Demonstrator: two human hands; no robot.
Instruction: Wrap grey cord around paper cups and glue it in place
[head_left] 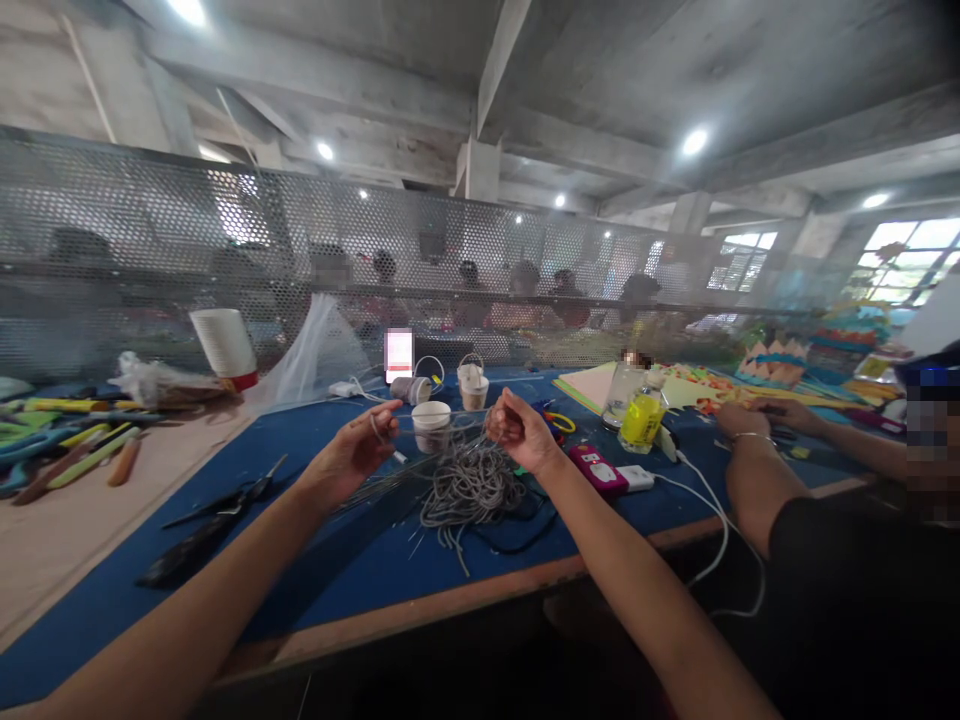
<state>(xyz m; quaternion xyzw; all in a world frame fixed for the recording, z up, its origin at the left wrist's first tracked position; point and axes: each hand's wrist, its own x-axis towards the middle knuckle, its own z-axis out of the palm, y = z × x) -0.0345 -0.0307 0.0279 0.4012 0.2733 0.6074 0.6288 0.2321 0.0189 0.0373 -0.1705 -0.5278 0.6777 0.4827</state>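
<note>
My left hand [358, 452] and my right hand [519, 430] are raised above a blue-covered table [315, 590], each pinching one end of a thin grey wire that stretches between them. Below the hands lies a tangled pile of grey cord [471, 487] with several straight wire pieces beside it. A small white cup [431, 425] stands just behind the stretched wire.
Black scissors [225, 503] lie to the left. A pink phone [597, 468], a white charger with cable, a yellow bottle [642, 417] and small buckets stand behind. A co-worker's arms [750, 450] work at the right with colourful paper. A mesh screen [150, 250] backs the table.
</note>
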